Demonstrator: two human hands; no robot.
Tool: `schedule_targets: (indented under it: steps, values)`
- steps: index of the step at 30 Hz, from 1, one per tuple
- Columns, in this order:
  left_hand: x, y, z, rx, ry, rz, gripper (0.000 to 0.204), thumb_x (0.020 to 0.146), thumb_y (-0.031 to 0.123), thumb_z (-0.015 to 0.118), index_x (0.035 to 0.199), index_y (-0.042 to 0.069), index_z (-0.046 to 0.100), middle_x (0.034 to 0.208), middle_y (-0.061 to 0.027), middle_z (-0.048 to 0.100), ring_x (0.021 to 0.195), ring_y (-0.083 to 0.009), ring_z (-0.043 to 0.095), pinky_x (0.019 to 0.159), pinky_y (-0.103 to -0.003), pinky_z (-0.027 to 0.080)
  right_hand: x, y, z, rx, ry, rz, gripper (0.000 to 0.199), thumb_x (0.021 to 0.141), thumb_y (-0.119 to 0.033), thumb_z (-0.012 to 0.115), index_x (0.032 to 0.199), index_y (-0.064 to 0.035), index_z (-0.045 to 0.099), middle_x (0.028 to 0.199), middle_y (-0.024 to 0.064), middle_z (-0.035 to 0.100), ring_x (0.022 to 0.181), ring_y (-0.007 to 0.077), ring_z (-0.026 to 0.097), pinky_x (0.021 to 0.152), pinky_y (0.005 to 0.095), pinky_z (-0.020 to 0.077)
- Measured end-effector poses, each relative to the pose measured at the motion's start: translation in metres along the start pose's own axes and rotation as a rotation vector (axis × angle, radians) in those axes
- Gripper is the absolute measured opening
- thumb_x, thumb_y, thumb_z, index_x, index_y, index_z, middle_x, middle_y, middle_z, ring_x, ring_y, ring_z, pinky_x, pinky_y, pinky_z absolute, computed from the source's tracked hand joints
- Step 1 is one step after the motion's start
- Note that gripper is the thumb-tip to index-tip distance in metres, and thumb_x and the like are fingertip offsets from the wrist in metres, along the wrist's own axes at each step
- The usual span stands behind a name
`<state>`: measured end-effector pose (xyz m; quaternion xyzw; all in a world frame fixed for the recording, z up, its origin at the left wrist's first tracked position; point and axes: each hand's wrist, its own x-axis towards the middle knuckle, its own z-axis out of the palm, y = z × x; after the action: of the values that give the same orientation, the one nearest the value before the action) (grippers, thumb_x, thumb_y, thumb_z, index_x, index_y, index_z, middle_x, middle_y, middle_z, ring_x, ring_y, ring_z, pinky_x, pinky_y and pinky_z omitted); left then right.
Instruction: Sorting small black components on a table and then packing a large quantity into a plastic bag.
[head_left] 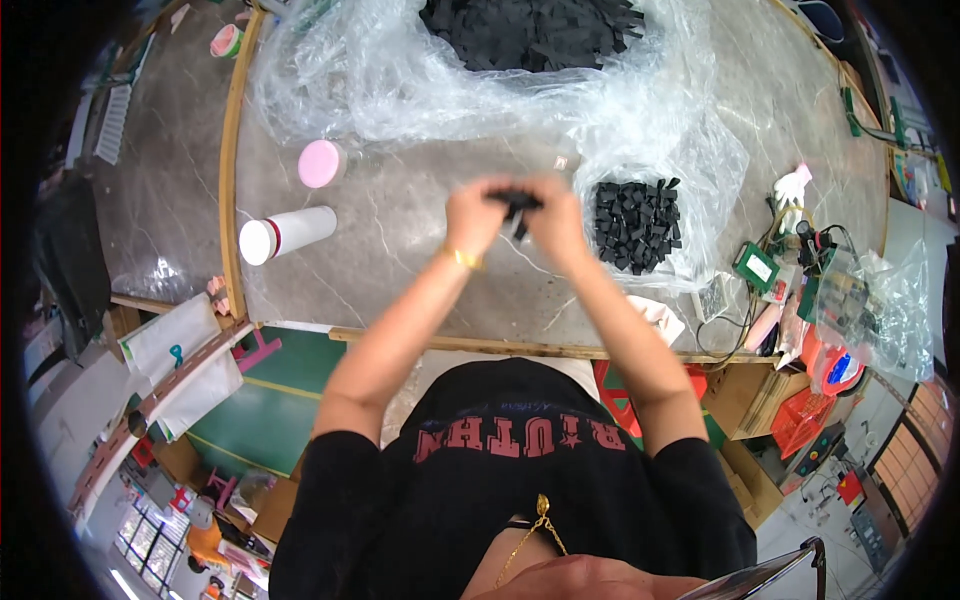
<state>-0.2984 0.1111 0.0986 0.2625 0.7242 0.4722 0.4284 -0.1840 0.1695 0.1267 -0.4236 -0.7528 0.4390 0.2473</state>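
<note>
My left hand (474, 213) and my right hand (557, 222) meet above the middle of the table, blurred by motion. Between their fingertips is a small black piece (517, 203), dark and strip-like, gripped from both sides; its exact kind is too smeared to make out. To the right of my right hand lies a squarish heap of small black pieces (638, 225) on clear plastic sheeting. A larger pile of flat black pieces (530, 30) rests in a big clear plastic bag (340, 90) at the far side.
On the left stand a white bottle (305, 230) with a red ring and a pink-lidded jar (320, 164). A white glove (790, 188), a green device (756, 265) and cables crowd the right side. A wooden strip (232, 150) edges the table at left.
</note>
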Motion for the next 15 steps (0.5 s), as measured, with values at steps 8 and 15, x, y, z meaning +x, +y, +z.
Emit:
schedule_targets:
  steps: [8,15]
  values:
    - [0.186,0.182,-0.015,0.287,-0.165,0.392,0.080,0.056,0.023,0.073,0.123,0.000,0.036,0.121,-0.0323,0.034,0.109,-0.0381,0.042,0.091,-0.035,0.037,0.249,-0.022,-0.072,-0.415,-0.025,-0.265,0.063,0.061,-0.009,0.066,0.120,-0.0123,0.047,0.121,0.0245,0.043,0.100,0.0357,0.051,0.084,0.0359,0.0437]
    - [0.058,0.067,-0.033,0.079,0.166,0.565,0.061,0.067,0.015,0.070,0.121,0.005,0.043,0.126,-0.0161,0.037,0.099,-0.0243,0.050,0.078,-0.029,0.046,0.248,0.012,-0.056,-0.581,0.225,-0.476,0.024,0.071,-0.015,0.062,0.095,-0.0107,0.064,0.105,0.0136,0.058,0.092,0.0295,0.056,0.077,0.0353,0.0452]
